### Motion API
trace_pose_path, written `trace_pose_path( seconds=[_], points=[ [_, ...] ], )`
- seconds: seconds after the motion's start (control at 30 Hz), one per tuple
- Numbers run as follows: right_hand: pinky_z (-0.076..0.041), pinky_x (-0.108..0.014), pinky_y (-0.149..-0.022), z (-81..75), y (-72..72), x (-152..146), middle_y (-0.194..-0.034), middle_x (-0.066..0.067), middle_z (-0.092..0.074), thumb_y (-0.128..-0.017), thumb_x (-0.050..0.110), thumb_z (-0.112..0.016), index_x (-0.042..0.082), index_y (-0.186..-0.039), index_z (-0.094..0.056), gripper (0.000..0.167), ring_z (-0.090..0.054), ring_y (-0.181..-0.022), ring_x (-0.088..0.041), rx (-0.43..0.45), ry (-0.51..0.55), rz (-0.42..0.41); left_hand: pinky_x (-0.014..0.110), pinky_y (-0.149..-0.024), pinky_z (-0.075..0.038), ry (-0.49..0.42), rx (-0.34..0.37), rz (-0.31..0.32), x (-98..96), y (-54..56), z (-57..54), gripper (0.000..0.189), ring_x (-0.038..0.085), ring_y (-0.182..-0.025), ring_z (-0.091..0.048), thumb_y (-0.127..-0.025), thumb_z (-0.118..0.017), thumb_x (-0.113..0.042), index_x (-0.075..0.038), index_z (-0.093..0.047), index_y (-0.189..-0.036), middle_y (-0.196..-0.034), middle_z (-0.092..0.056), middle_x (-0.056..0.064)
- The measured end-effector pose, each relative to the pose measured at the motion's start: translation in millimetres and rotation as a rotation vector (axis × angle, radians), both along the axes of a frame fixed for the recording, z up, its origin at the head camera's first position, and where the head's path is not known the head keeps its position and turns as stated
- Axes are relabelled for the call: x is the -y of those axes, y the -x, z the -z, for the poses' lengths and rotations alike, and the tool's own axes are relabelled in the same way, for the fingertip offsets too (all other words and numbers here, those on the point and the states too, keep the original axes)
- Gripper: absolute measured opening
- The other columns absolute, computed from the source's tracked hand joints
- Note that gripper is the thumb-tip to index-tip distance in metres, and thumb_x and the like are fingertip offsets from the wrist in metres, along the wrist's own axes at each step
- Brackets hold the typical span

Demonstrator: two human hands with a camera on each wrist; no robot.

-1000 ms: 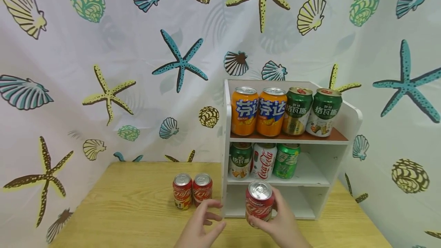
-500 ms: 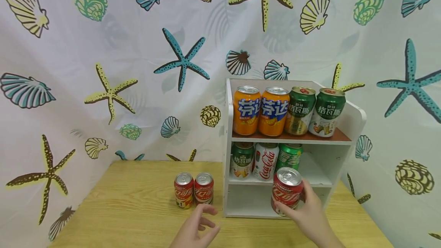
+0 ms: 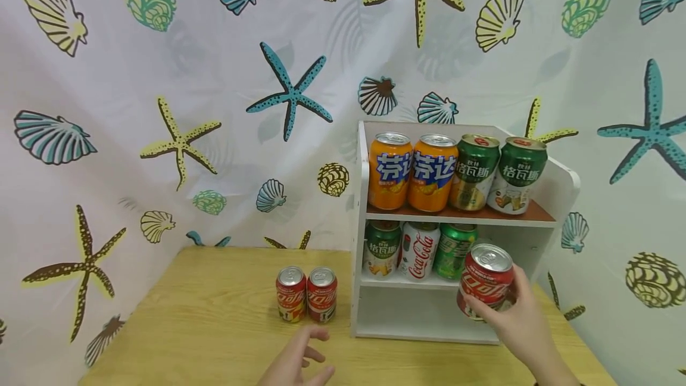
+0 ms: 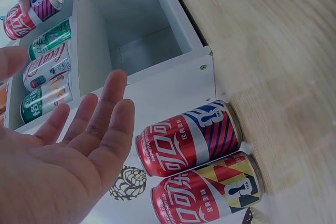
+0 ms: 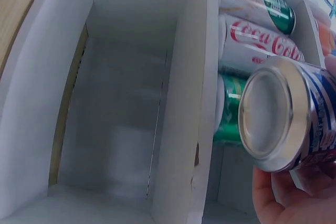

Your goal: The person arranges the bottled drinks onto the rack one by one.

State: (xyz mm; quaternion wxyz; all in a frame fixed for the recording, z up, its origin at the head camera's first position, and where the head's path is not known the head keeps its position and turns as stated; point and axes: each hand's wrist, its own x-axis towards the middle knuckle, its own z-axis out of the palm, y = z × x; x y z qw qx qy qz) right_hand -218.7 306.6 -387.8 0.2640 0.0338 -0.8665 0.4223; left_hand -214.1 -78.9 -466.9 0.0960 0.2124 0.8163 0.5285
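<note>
My right hand (image 3: 521,320) grips a red cola can (image 3: 485,282) upright in front of the middle shelf, at its right end. In the right wrist view the base of that held can (image 5: 278,111) faces the camera, close to the shelf edge. A green-and-white can (image 3: 383,249), a white Coca-Cola can (image 3: 420,250) and a green can (image 3: 455,249) stand in a row on that shelf. My left hand (image 3: 296,359) hovers over the table with loosely bent fingers and holds nothing. Just beyond it, two red cola cans (image 3: 292,295) stand side by side.
The white shelf unit (image 3: 360,290) has a bottom compartment below the middle shelf. Two orange Fanta cans (image 3: 389,171) and two green-and-white cans (image 3: 474,173) line the top shelf. A wooden table (image 3: 214,314) carries everything, with a shell-patterned curtain (image 3: 225,136) behind.
My right hand has carried the red cola can rightward and up, from before the bottom compartment to the middle shelf's right end. My left hand has drawn slightly back and left.
</note>
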Motion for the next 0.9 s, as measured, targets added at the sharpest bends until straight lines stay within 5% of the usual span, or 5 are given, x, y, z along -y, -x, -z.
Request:
trace_pose_path(
  seconds=[0.3,0.73,0.83,0.9],
  points=[
    [-0.038,0.000,-0.081,-9.6,6.2,-16,-0.136,-0.022,-0.054,-0.090,0.022,-0.083,-0.001,-0.151,-0.033,0.082,-0.042,-0.103,0.017,0.042,-0.041,0.035,0.059,-0.089,-0.054,0.007,0.060,0.002,2.7,0.4,2.5,0.062,0.031,-0.108,-0.065,-0.094,-0.076,-0.033,-0.002,-0.047,-0.139,-0.139,-0.051,0.020],
    [-0.038,0.001,-0.077,-4.7,23.3,-30,-0.131,-0.024,-0.056,-0.088,0.016,-0.084,-0.004,-0.148,-0.036,0.079,-0.041,-0.097,0.021,0.005,-0.040,0.071,0.050,-0.085,-0.055,0.023,0.065,0.005,7.3,5.3,8.8,0.059,0.030,-0.105,-0.066,-0.094,-0.077,-0.030,-0.001,-0.049,-0.137,-0.137,-0.052,0.024],
    [-0.039,0.000,-0.076,-4.0,26.7,-33,-0.132,-0.024,-0.055,-0.089,0.019,-0.083,-0.004,-0.148,-0.036,0.079,-0.043,-0.098,0.018,0.020,-0.041,0.082,0.048,-0.083,-0.055,0.024,0.074,-0.002,7.8,6.1,10.4,0.058,0.030,-0.104,-0.066,-0.093,-0.077,-0.029,-0.001,-0.050,-0.136,-0.136,-0.052,0.023],
    [-0.039,-0.001,-0.075,-3.8,28.7,-34,-0.132,-0.025,-0.054,-0.090,0.022,-0.082,-0.005,-0.149,-0.034,0.080,-0.052,-0.105,0.004,0.037,-0.039,0.086,0.047,-0.083,-0.055,0.024,0.079,-0.006,8.1,6.7,11.7,0.058,0.029,-0.104,-0.066,-0.093,-0.077,-0.029,-0.001,-0.050,-0.136,-0.136,-0.052,0.022]
  ],
)
